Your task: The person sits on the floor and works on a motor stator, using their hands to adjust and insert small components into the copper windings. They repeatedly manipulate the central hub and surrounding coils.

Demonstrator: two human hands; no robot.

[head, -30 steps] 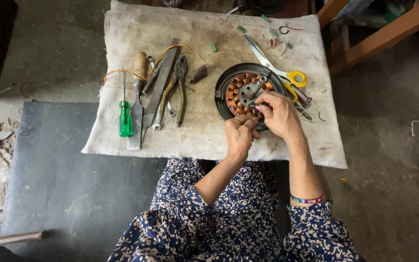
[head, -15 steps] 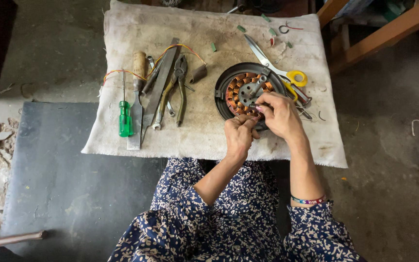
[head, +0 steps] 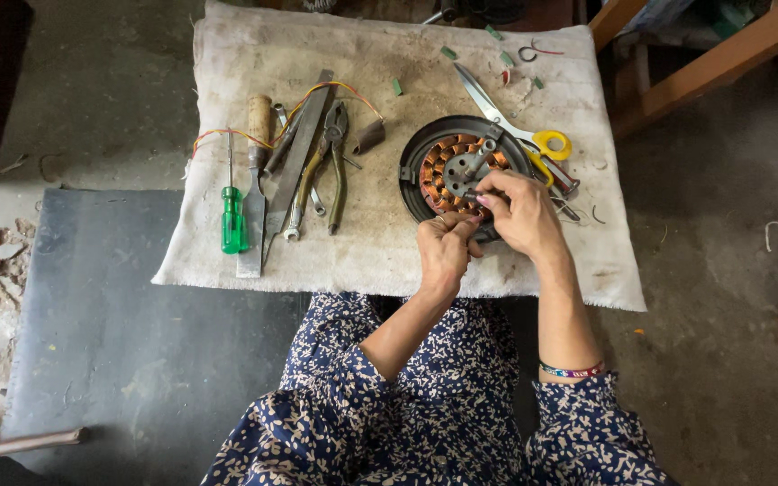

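Note:
A round black motor stator [head: 425, 162] with copper windings and a grey metal hub lies on a dirty white cloth [head: 380, 54]. My left hand [head: 444, 252] is closed at its near rim, fingers pinched on something small that I cannot make out. My right hand [head: 522, 214] rests on the near right side of the stator, fingertips pressed on the copper windings by the hub. Both hands touch each other over the rim.
Left on the cloth lie a green-handled screwdriver [head: 232, 219], a file, a wooden-handled tool, pliers [head: 335, 162], spanners and orange wire. Yellow-handled scissors [head: 524, 135] lie right of the stator. A dark board [head: 137, 342] sits beside my lap; wooden furniture legs [head: 704, 63] stand at the upper right.
Almost nothing differs. My hands stay at the near edge of the stator, with only slight finger movement.

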